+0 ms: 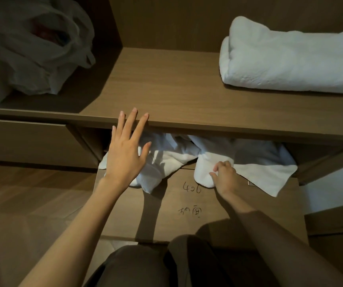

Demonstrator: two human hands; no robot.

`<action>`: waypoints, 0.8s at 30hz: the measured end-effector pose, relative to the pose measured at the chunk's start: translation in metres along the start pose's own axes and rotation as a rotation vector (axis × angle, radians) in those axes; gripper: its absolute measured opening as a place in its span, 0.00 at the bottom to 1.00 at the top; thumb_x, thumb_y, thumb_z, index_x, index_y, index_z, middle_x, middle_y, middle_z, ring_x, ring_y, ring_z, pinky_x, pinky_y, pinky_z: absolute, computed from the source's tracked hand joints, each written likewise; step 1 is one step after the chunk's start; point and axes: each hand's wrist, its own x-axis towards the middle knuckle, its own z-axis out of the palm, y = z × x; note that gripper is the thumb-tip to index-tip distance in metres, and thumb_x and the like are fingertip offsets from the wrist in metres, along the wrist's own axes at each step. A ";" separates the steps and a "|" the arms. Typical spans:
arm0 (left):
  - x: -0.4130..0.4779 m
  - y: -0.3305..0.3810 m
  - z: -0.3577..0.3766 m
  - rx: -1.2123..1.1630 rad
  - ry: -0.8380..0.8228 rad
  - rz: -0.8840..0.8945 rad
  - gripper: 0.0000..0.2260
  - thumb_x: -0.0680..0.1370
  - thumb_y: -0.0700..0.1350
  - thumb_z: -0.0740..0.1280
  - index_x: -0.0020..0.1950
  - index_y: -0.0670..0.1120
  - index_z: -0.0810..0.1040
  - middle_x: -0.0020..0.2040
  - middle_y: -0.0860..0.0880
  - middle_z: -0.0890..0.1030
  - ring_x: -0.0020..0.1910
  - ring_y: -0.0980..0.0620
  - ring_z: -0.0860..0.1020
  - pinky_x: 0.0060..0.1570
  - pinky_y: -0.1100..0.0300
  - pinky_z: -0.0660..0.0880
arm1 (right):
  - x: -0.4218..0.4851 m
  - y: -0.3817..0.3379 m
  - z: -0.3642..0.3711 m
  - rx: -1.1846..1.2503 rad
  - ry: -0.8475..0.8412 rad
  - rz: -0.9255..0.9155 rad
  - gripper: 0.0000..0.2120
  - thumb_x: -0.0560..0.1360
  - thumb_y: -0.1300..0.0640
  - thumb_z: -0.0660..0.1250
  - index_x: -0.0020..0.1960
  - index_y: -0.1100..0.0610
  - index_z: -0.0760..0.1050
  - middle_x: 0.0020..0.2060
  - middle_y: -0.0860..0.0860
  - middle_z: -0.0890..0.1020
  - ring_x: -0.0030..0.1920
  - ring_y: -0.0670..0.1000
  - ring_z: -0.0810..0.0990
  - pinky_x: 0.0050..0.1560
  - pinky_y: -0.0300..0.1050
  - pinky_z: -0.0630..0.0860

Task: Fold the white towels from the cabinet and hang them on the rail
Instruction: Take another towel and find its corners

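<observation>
Right grip [225,175] pinches towel [206,160] | left grip [125,155] spread | towel's rear hidden under shelf [176,96]

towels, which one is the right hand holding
The crumpled towel hanging out of the lower compartment, on its right side: the right hand pinches its thick drooping fold. The rolled towel lies untouched on the shelf above.

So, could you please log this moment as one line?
left hand: open over crumpled towels | right hand: pinches crumpled towels | folded towel: on shelf
</observation>
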 end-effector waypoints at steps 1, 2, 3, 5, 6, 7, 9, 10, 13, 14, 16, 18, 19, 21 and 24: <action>0.000 0.001 0.000 -0.006 -0.001 -0.008 0.31 0.79 0.49 0.65 0.79 0.52 0.54 0.80 0.49 0.51 0.78 0.45 0.44 0.74 0.43 0.49 | 0.001 -0.001 -0.001 -0.005 -0.005 0.003 0.10 0.78 0.52 0.67 0.53 0.58 0.76 0.53 0.56 0.78 0.52 0.57 0.78 0.50 0.50 0.78; 0.000 0.002 0.001 -0.013 0.000 -0.017 0.31 0.79 0.49 0.66 0.79 0.52 0.55 0.80 0.49 0.51 0.78 0.44 0.44 0.74 0.42 0.50 | 0.002 -0.001 -0.001 -0.008 -0.003 0.002 0.09 0.78 0.53 0.65 0.52 0.59 0.76 0.52 0.56 0.79 0.51 0.57 0.79 0.49 0.51 0.78; 0.000 0.003 0.001 -0.018 0.001 -0.027 0.32 0.79 0.49 0.66 0.79 0.52 0.55 0.80 0.49 0.51 0.78 0.44 0.44 0.74 0.42 0.51 | 0.001 -0.003 -0.004 -0.015 0.007 -0.007 0.09 0.79 0.53 0.64 0.53 0.59 0.76 0.51 0.56 0.79 0.50 0.57 0.79 0.48 0.52 0.78; -0.001 0.006 0.002 -0.017 0.000 -0.044 0.32 0.78 0.49 0.67 0.79 0.52 0.55 0.80 0.49 0.50 0.78 0.44 0.44 0.74 0.41 0.52 | -0.004 -0.005 -0.012 -0.003 0.040 -0.042 0.09 0.80 0.56 0.62 0.54 0.61 0.75 0.52 0.57 0.78 0.50 0.57 0.79 0.47 0.53 0.78; -0.001 0.007 0.003 -0.016 -0.002 -0.051 0.32 0.78 0.49 0.67 0.79 0.52 0.55 0.80 0.49 0.50 0.78 0.44 0.43 0.74 0.41 0.52 | -0.010 -0.005 -0.020 0.013 0.068 -0.066 0.08 0.80 0.57 0.62 0.54 0.62 0.74 0.52 0.57 0.77 0.50 0.57 0.79 0.46 0.52 0.78; -0.001 0.008 0.002 -0.017 -0.004 -0.057 0.33 0.78 0.48 0.67 0.79 0.52 0.55 0.80 0.49 0.50 0.78 0.44 0.43 0.73 0.41 0.52 | -0.016 -0.005 -0.030 0.025 0.103 -0.090 0.07 0.80 0.58 0.62 0.54 0.61 0.73 0.52 0.57 0.77 0.50 0.57 0.79 0.45 0.50 0.78; -0.001 0.010 0.002 -0.014 -0.001 -0.073 0.33 0.78 0.48 0.67 0.79 0.51 0.55 0.80 0.48 0.49 0.78 0.43 0.43 0.74 0.41 0.52 | -0.031 -0.005 -0.058 0.063 0.171 -0.136 0.07 0.80 0.59 0.63 0.56 0.61 0.71 0.53 0.57 0.77 0.49 0.56 0.78 0.43 0.47 0.77; -0.002 0.012 0.002 -0.010 0.002 -0.080 0.33 0.78 0.47 0.67 0.79 0.50 0.55 0.80 0.48 0.49 0.78 0.43 0.43 0.74 0.41 0.51 | -0.039 -0.007 -0.075 0.092 0.198 -0.168 0.08 0.79 0.59 0.64 0.57 0.61 0.71 0.53 0.58 0.76 0.49 0.56 0.78 0.43 0.47 0.76; -0.003 0.018 0.003 0.002 0.012 -0.087 0.33 0.78 0.47 0.67 0.79 0.49 0.54 0.80 0.46 0.48 0.78 0.41 0.44 0.73 0.43 0.49 | -0.061 -0.014 -0.128 0.169 0.313 -0.327 0.07 0.80 0.59 0.61 0.55 0.62 0.70 0.50 0.57 0.74 0.46 0.55 0.76 0.41 0.44 0.70; -0.003 0.019 0.003 0.004 0.013 -0.095 0.33 0.78 0.48 0.67 0.79 0.49 0.54 0.80 0.46 0.48 0.78 0.42 0.44 0.73 0.44 0.47 | -0.067 -0.018 -0.144 0.208 0.374 -0.368 0.06 0.80 0.59 0.59 0.54 0.61 0.70 0.48 0.56 0.74 0.44 0.53 0.75 0.40 0.43 0.70; -0.003 0.022 0.004 0.004 0.009 -0.112 0.33 0.79 0.49 0.66 0.79 0.50 0.52 0.80 0.47 0.48 0.78 0.43 0.43 0.73 0.46 0.44 | -0.074 -0.025 -0.172 0.310 0.462 -0.399 0.02 0.81 0.60 0.59 0.52 0.59 0.69 0.46 0.53 0.71 0.42 0.51 0.73 0.39 0.38 0.69; 0.000 0.027 0.005 -0.004 0.001 -0.101 0.32 0.79 0.51 0.64 0.79 0.50 0.53 0.80 0.47 0.48 0.78 0.44 0.43 0.73 0.46 0.42 | -0.074 -0.033 -0.190 0.355 0.512 -0.415 0.01 0.81 0.59 0.58 0.51 0.55 0.66 0.45 0.49 0.69 0.41 0.48 0.71 0.39 0.35 0.67; 0.001 0.032 0.005 -0.011 -0.009 -0.078 0.31 0.80 0.53 0.64 0.79 0.50 0.53 0.80 0.47 0.49 0.78 0.44 0.44 0.73 0.46 0.41 | -0.073 -0.038 -0.196 0.372 0.515 -0.413 0.02 0.80 0.59 0.58 0.50 0.53 0.64 0.45 0.48 0.68 0.41 0.47 0.70 0.39 0.34 0.66; 0.007 0.046 -0.001 -0.044 -0.052 -0.013 0.30 0.80 0.56 0.61 0.79 0.51 0.54 0.79 0.48 0.51 0.78 0.47 0.44 0.73 0.46 0.39 | -0.073 -0.049 -0.206 0.394 0.498 -0.407 0.02 0.80 0.57 0.56 0.50 0.51 0.63 0.45 0.46 0.67 0.42 0.47 0.70 0.39 0.35 0.66; 0.016 0.074 -0.027 -0.203 -0.213 0.138 0.31 0.78 0.64 0.55 0.78 0.54 0.55 0.78 0.55 0.52 0.77 0.53 0.43 0.74 0.48 0.39 | -0.079 -0.070 -0.225 0.406 0.451 -0.385 0.04 0.79 0.57 0.57 0.51 0.57 0.68 0.46 0.48 0.69 0.42 0.47 0.71 0.39 0.35 0.68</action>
